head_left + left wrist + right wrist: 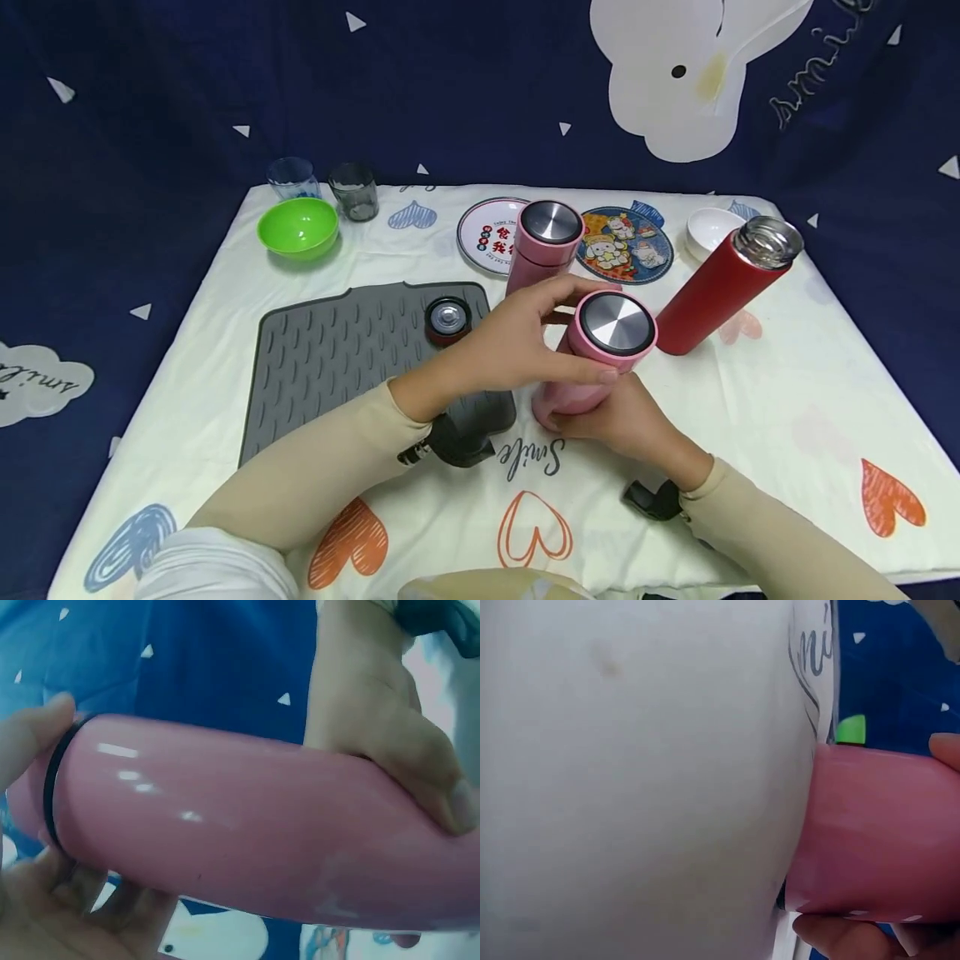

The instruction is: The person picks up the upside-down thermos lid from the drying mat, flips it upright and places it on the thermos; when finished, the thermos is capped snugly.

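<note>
Just right of the grey ribbed silicone mat [337,358], before a second pink flask [542,244] and a red one [723,283], the pink steel-lidded flask [592,358] stands, its lid wrapped by left hand [502,346] fingers, its base by the right hand [626,421].

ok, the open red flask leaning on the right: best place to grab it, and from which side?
Judging by its pose, take the red flask around mid-body, coming from its right. It leans with the open steel mouth up and to the right; the near pink flask, held by both hands, crowds its left and base.
</note>
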